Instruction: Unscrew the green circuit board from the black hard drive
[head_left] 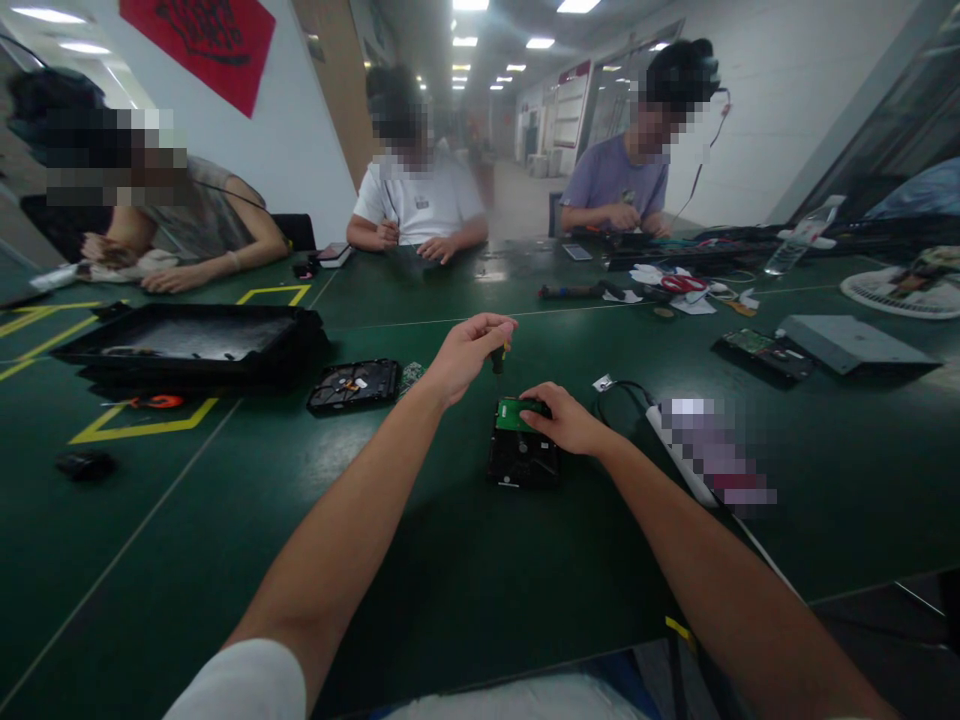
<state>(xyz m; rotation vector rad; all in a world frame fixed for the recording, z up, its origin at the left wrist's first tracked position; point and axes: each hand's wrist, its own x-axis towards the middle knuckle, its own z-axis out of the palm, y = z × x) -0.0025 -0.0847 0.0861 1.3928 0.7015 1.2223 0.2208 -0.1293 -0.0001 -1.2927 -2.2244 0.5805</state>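
Note:
A black hard drive [523, 462] lies on the green table with its green circuit board [511, 415] facing up at the far end. My left hand [474, 356] pinches the dark handle of a screwdriver [498, 360], which stands upright with its thin shaft pointing down at the board's far left corner. Whether the tip touches a screw is too small to tell. My right hand [561, 418] rests on the drive's right side, its fingers curled over the edge and onto the board.
Left of the drive lie another opened drive [354, 386] and a black tray-like casing [195, 340]. To the right are a white power strip [679, 450], a circuit board unit [763, 356] and a grey metal box [855, 345]. A bottle [804, 238] stands farther back. Three people sit across the table.

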